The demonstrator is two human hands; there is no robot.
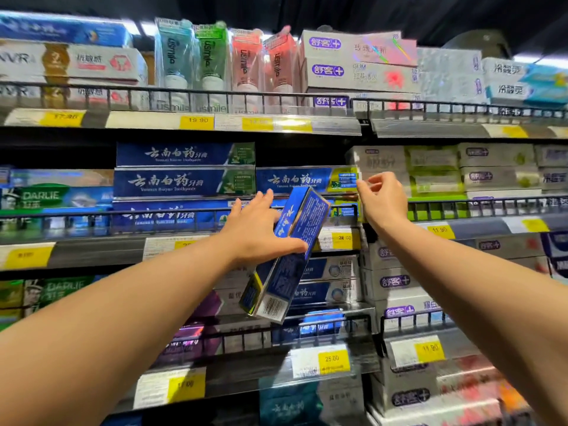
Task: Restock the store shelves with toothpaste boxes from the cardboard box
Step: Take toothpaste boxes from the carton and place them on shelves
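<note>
Left hand (261, 229) holds a blue toothpaste box (284, 256) tilted, just below the shelf rail (172, 212); right hand (382, 199), loosely curled and empty, nears the stacked boxes (307, 179). Risk: the box catching the rail and slipping.

blue boxes (184, 182) showing "Yunnan Baiyao Toothpaste" | tubes (175, 56) at 11 o'clock reading "usmile" | green box (37, 196) reading "DARLIE" | yellow tag (196, 121) showing "19.90"

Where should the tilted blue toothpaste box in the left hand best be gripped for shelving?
Around the middle of the long blue cardboard toothpaste box, across its narrow sides, coming from the left as the left hand does. The box is long and slanted, so a mid-length grip should balance it best.
</note>
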